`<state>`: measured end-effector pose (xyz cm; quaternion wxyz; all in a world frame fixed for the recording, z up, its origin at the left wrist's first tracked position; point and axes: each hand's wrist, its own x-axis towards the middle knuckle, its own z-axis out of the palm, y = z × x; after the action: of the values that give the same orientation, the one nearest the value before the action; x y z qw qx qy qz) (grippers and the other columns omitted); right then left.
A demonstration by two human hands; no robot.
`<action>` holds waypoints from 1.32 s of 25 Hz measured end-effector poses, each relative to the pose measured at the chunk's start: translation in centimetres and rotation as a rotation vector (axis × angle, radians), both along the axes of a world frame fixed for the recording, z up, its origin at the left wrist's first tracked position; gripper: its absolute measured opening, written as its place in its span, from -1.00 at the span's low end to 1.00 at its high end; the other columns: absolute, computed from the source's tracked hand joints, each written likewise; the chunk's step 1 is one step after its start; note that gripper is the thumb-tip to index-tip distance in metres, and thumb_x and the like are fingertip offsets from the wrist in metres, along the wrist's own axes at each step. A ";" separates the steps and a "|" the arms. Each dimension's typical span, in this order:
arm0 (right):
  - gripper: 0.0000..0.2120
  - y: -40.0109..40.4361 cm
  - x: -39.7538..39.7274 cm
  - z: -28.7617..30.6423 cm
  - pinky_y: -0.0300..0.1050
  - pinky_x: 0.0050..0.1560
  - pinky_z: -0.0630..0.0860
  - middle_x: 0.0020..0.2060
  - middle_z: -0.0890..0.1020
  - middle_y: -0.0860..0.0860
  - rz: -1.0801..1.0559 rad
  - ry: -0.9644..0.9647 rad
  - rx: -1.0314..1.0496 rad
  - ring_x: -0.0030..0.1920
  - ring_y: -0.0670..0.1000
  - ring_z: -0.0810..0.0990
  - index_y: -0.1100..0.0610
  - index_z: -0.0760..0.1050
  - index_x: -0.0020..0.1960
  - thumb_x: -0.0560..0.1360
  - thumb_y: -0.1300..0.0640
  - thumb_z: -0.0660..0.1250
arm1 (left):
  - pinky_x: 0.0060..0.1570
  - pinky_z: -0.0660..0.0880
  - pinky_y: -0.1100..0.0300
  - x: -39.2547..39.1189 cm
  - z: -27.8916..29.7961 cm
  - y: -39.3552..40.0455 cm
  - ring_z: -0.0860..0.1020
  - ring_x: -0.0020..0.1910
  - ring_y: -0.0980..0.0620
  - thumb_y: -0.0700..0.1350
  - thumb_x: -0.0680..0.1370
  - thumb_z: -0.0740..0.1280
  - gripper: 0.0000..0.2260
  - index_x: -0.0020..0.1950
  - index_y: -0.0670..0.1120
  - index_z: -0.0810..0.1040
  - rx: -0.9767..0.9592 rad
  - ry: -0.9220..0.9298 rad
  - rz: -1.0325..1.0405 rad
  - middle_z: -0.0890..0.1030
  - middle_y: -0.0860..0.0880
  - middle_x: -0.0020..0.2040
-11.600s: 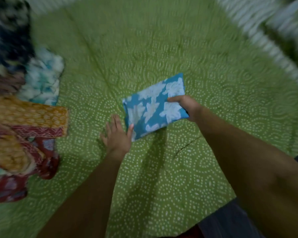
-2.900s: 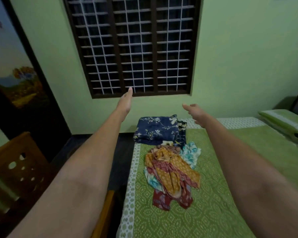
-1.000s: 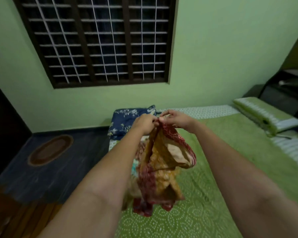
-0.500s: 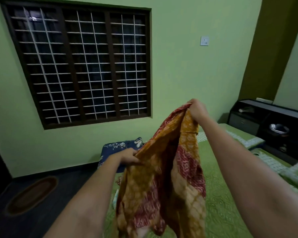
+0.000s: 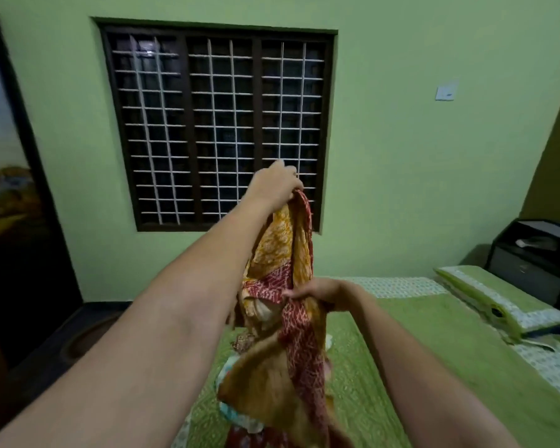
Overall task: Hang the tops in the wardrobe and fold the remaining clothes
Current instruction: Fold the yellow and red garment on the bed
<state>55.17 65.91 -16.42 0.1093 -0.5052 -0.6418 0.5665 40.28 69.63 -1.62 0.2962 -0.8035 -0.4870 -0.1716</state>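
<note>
We see the left hand (image 5: 274, 185) raised to the centre of the frame, in front of the barred window (image 5: 217, 124). Its grip is closed over the top edge of an orange and red patterned garment (image 5: 288, 318), fingers curled round a bunch of the cloth. The garment hangs down from there in loose folds through the lower middle of the frame, above the bed (image 5: 466, 350).

The right hand (image 5: 317, 292) sits lower, just right of centre, and its grip pinches a red patterned section of the same garment about halfway down its length. So both hands hold the one piece, the left high and the right below it, and the cloth runs between them.

Under the hanging fabric, at the bottom centre, we can make out more clothes (image 5: 240, 412) lying on the green bedspread: a pale blue and white patch and a dark red one. How many pieces there are we cannot tell, since the garment covers most of them.

At the right of the frame a green pillow (image 5: 495, 295) lies on the bed, with a dark cabinet (image 5: 537, 253) behind it. A light switch (image 5: 446, 91) sits on the green wall at upper right. A dark framed door (image 5: 10, 189) fills the left edge.
</note>
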 end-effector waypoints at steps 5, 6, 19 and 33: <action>-0.71 1.4 0.7 3.6 0.00 0.07 0.55 -0.07 0.67 0.16 -0.076 0.457 -0.049 -0.05 0.13 0.65 0.22 0.57 0.04 0.53 -0.01 0.28 | 0.06 0.50 -0.02 -2.6 -4.6 1.1 0.52 0.10 -0.22 -0.11 0.52 0.37 -0.59 0.34 -0.02 0.38 -0.416 -0.602 0.324 0.32 -0.13 0.28; -0.70 1.8 0.9 4.0 -0.03 0.04 0.55 -0.14 0.68 0.15 -0.088 0.507 -0.064 -0.14 0.11 0.66 0.24 0.59 -0.02 0.53 0.00 0.26 | 0.11 0.49 -0.02 -3.9 -6.3 0.7 0.51 0.13 -0.22 -0.08 0.53 0.35 -0.60 0.34 -0.06 0.38 -0.457 -0.693 0.388 0.33 -0.13 0.30; -0.77 3.1 -1.8 3.5 -0.07 -0.07 0.58 -0.28 0.62 0.08 -0.092 0.788 -0.234 -0.29 0.03 0.61 0.26 0.57 -0.18 0.41 0.07 0.30 | -0.06 0.62 0.04 -7.7 -26.5 -5.8 0.58 -0.18 -0.04 -0.06 0.60 0.26 -0.72 0.20 -0.21 0.55 -1.285 -1.607 0.447 0.60 -0.08 -0.08; -0.55 2.8 8.8 -1.1 0.05 0.03 0.51 -0.18 0.67 0.16 -0.543 0.645 -0.084 -0.20 0.12 0.66 0.26 0.58 -0.03 0.58 -0.12 0.16 | -0.07 0.54 0.05 -11.6 -21.2 -2.6 0.57 -0.12 -0.10 -0.09 0.61 0.18 -0.79 -0.08 -0.17 0.54 -0.661 -2.205 0.132 0.60 -0.20 -0.02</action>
<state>63.95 68.70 -17.57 0.4290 -0.4570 -0.3946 0.6719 28.71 67.04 -22.77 -0.5072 -0.2282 -0.5434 -0.6288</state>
